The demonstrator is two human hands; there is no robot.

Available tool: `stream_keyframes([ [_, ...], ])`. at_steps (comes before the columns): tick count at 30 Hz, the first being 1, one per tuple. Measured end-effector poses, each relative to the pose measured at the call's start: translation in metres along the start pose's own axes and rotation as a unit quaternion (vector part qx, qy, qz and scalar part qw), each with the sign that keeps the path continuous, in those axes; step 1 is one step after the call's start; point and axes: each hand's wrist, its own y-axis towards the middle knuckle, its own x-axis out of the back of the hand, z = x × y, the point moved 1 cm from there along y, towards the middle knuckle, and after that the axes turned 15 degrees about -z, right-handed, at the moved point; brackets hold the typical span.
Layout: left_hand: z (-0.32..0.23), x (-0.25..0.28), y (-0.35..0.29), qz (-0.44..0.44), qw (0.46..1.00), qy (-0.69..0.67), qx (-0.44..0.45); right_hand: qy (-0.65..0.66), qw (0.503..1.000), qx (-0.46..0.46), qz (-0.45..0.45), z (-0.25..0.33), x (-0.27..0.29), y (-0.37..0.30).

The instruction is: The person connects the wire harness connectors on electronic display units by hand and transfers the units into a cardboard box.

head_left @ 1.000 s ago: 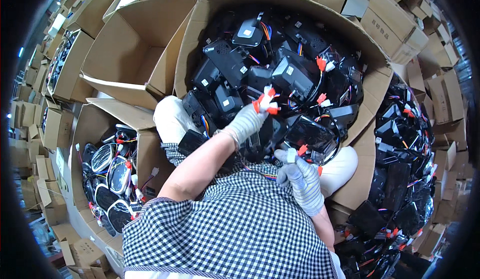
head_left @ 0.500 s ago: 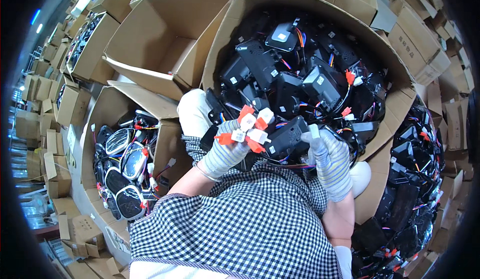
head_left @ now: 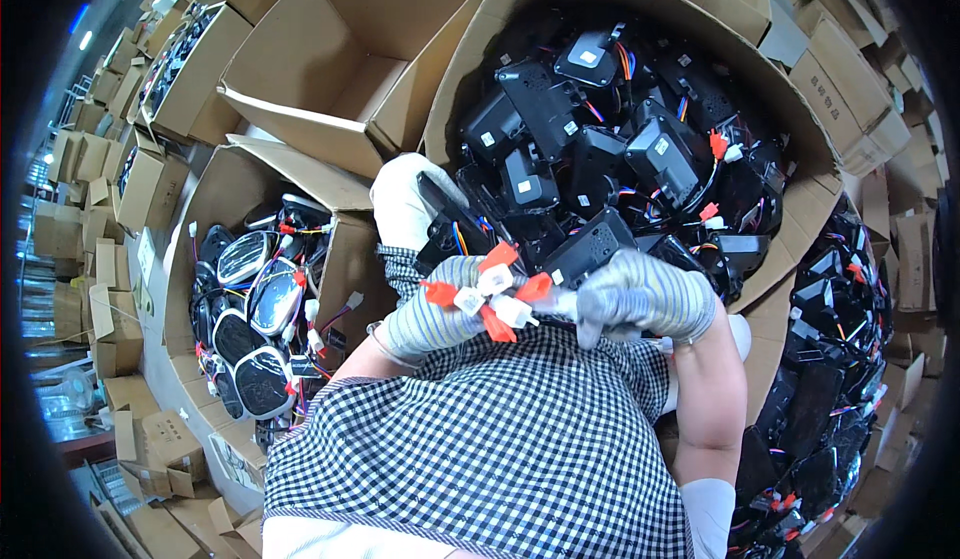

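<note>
Now the right hand (head_left: 650, 297) comes closer to the left hand (head_left: 430, 316), whose curled fingers grip red-and-white connectors (head_left: 494, 280) above the checked apron (head_left: 480, 429), bringing both hands together (blur hides whether the right's bent fingers hold anything).

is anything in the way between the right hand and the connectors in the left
Only a blurred pale piece shows in the gap between the right hand and the red and white connectors bunched in the left hand; whether the right hand holds it is unclear. Nothing else visible stands between them.
</note>
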Motion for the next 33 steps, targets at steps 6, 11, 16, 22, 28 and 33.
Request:
stream_keyframes([
  [6, -0.018, 0.013, -0.020, 0.055, 0.953, 0.291, -0.067, -0.020, 0.998, 0.026, 0.049, -0.037, -0.018, 0.014],
  [11, -0.018, 0.030, -0.040, 0.111, 0.910, 0.382, -0.115, -0.099, 0.978, 0.105, 0.152, -0.045, -0.042, 0.034],
  [16, -0.018, 0.047, -0.059, 0.079, 0.919, 0.371, 0.107, -0.014, 0.995, 0.086, 0.042, -0.053, -0.061, 0.052],
  [22, 0.010, 0.069, -0.069, 0.104, 0.907, 0.399, -0.086, -0.093, 0.963, 0.242, 0.068, -0.065, -0.065, 0.059],
  [28, -0.006, 0.056, -0.069, 0.004, 0.938, 0.334, 0.091, -0.141, 0.947, 0.289, 0.032, -0.078, -0.067, 0.059],
  [33, 0.000, 0.059, -0.054, 0.093, 0.950, 0.288, -0.077, -0.110, 0.964, 0.241, 0.034, -0.080, -0.063, 0.061],
])
